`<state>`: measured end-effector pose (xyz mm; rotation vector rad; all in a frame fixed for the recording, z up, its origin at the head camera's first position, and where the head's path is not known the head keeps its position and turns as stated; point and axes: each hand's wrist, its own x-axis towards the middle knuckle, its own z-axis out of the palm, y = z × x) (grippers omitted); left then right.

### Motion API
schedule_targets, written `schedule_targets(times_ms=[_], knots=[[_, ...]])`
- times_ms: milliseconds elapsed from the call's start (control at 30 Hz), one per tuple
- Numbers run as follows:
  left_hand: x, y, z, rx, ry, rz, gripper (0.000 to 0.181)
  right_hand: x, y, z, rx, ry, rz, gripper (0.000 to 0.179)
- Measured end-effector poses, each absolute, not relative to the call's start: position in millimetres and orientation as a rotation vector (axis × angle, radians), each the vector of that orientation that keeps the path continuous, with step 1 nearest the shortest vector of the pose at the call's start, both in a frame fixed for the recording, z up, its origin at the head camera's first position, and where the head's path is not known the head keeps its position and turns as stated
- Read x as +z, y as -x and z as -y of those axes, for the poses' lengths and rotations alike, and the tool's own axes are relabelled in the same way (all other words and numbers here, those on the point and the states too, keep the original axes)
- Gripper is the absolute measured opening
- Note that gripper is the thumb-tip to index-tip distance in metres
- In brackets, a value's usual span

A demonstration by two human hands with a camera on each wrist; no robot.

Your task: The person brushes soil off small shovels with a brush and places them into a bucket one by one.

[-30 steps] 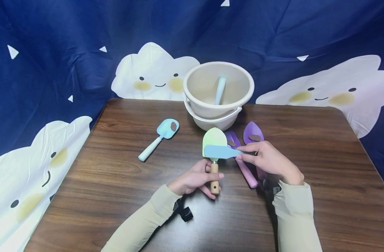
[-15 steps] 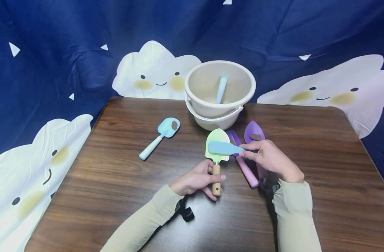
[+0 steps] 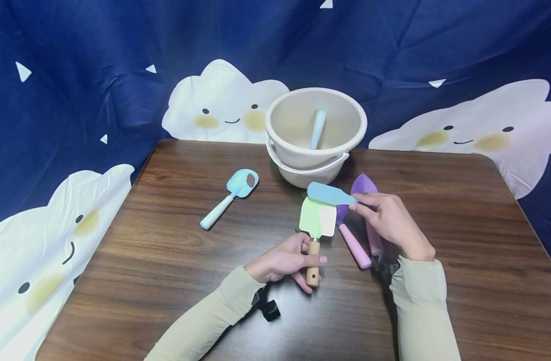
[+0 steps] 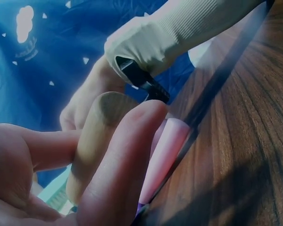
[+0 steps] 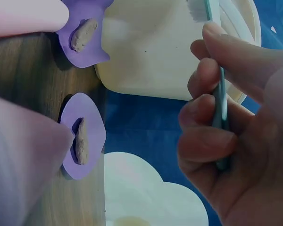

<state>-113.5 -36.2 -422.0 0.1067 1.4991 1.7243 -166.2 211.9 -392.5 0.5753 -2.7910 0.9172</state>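
In the head view my left hand grips the wooden handle of a green trowel, its blade pointing away from me. The left wrist view has that wooden handle between thumb and fingers. My right hand pinches a light-blue brush, which lies across the tip of the trowel blade. Whether they touch is hard to tell. White bristles show in the right wrist view, where my fingers curl round the brush. Beside the right hand lie two purple shovels, one broad and one pointed, each with a brown lump.
A white bucket stands at the back of the table, with a light-blue handle sticking up inside. To the left lies a light-blue shovel bearing a brown patch. Behind the table hangs a blue curtain with cloud faces.
The brush has slid from across the middle of the trowel blade up to its tip and to the right. The trowel has shifted slightly right and toward me.
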Motion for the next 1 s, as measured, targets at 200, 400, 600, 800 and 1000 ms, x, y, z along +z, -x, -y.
schedule_targets(times_ms=[200,400,600,800,1000], knots=[[-421.3,112.1,35.4,1.700,-0.113,-1.496,0.026,-393.1,165.1,-216.5,0.899,-0.538,2.739,0.027],[-422.0,112.5,33.6,1.689,-0.130,-1.480,0.030,-390.8,163.0,-227.2,0.823,-0.467,2.700,0.027],[-425.4,115.9,32.2,1.681,-0.133,-1.551,0.031,-388.2,161.1,-237.3,0.825,-0.448,2.659,0.026],[-428.2,117.8,31.4,1.716,-0.075,-1.543,0.039,-386.1,160.0,-242.2,0.861,-0.434,2.676,0.027],[-430.9,116.8,31.4,1.701,-0.075,-1.571,0.029,-385.4,159.4,-246.2,0.849,-0.403,2.701,0.027]])
